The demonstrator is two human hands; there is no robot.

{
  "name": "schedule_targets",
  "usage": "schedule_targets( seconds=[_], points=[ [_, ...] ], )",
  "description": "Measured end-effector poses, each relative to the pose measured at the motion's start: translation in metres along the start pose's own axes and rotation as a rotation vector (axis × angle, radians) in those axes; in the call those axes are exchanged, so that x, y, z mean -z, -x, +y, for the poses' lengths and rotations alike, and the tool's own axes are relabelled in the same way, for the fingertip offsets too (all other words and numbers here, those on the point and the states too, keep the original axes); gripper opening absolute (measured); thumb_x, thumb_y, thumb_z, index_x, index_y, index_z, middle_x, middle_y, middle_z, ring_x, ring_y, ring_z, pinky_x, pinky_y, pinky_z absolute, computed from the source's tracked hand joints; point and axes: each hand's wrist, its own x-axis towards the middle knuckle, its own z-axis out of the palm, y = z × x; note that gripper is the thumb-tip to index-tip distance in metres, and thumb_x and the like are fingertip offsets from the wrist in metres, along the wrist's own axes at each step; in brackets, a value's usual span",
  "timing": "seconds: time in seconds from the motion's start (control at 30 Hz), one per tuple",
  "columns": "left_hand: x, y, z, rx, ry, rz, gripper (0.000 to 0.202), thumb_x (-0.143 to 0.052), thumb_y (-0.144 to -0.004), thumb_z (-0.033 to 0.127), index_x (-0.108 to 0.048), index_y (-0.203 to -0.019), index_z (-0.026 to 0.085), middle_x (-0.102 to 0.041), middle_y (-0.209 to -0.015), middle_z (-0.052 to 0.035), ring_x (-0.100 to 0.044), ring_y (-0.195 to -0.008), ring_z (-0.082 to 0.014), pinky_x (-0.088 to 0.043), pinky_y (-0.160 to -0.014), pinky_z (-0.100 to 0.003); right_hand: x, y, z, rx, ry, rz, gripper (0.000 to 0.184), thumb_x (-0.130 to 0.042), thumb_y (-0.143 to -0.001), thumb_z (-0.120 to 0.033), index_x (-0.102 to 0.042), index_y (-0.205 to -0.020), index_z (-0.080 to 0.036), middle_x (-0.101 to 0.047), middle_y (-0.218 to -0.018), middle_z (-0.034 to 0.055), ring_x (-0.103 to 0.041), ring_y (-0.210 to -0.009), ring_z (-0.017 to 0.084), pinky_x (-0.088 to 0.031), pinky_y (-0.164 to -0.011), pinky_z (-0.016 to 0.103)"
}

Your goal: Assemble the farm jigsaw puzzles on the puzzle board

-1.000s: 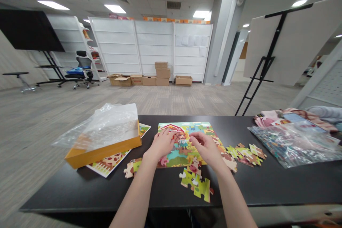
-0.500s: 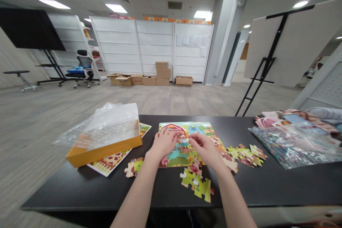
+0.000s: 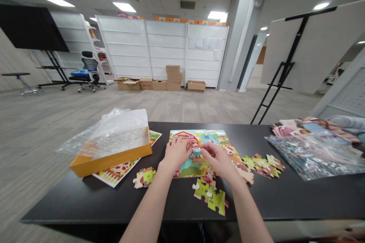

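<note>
A farm-scene jigsaw puzzle (image 3: 190, 171) with a red barn and a small figure lies on the black table, partly covered by my hands. My left hand (image 3: 177, 155) rests on its left half, fingers spread and flat, thumb beside the figure. On the other side of the figure, my right hand (image 3: 215, 157) has thumb and fingers curled together at the puzzle surface; whatever is between the fingertips is hidden. Loose green-and-pink puzzle pieces (image 3: 216, 200) lie in front of the puzzle. More loose pieces (image 3: 264, 165) are piled at its right, and a few pieces (image 3: 144, 177) sit left of my left forearm.
At the left, a yellow box (image 3: 114, 162) with clear plastic wrap (image 3: 111, 133) stands partly over a printed picture sheet (image 3: 114, 176). A clear bag of small pieces (image 3: 310, 157) and folded cloths (image 3: 339, 125) lie on the right of the table (image 3: 114, 207).
My left hand has shifted slightly right, its thumb nearer the figure. My right hand's fingertips have moved slightly left toward it. The loose pieces stay where they were.
</note>
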Motion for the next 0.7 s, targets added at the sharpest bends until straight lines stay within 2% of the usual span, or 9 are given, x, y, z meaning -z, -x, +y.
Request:
schedule_targets(
  seconds=[0.13,0.37,0.5,0.7],
  points=[
    [0.000,0.000,-0.001,0.002,-0.017,-0.009,0.043,-0.044,-0.095,0.054,-0.063,-0.127,0.032,-0.056,-0.140,-0.0094,-0.048,-0.130,-0.0350,-0.042,-0.101,-0.054,0.000,-0.001,0.005,0.005,0.108,-0.009,0.020,-0.052,-0.091,-0.034,-0.067,-0.093,-0.021,-0.073,-0.088,0.0047,-0.067,-0.081,0.020,-0.050,-0.073,0.031],
    [0.001,0.000,0.003,-0.033,-0.068,-0.022,0.043,-0.040,-0.097,0.049,-0.063,-0.126,0.027,-0.057,-0.139,-0.0122,-0.048,-0.131,-0.0348,-0.041,-0.103,-0.054,-0.002,0.000,0.012,-0.027,0.378,-0.052,0.018,-0.051,-0.091,-0.030,-0.066,-0.094,-0.021,-0.074,-0.094,0.0074,-0.068,-0.087,0.023,-0.049,-0.076,0.033],
    [0.000,0.000,0.007,-0.035,-0.097,-0.015,0.049,-0.043,-0.095,0.055,-0.063,-0.124,0.021,-0.058,-0.139,-0.0155,-0.049,-0.130,-0.0360,-0.040,-0.104,-0.054,-0.003,0.001,0.010,-0.024,0.397,-0.062,0.018,-0.052,-0.092,-0.030,-0.067,-0.094,-0.021,-0.074,-0.094,0.0073,-0.068,-0.087,0.023,-0.048,-0.076,0.033],
    [0.000,0.001,0.008,-0.017,-0.060,-0.036,0.050,-0.048,-0.093,0.058,-0.061,-0.125,0.023,-0.058,-0.138,-0.0142,-0.051,-0.129,-0.0341,-0.041,-0.104,-0.051,0.003,0.000,0.012,0.024,0.375,-0.035,0.020,-0.050,-0.093,-0.031,-0.068,-0.094,-0.021,-0.074,-0.093,0.0071,-0.068,-0.087,0.023,-0.049,-0.075,0.032]
  ],
)
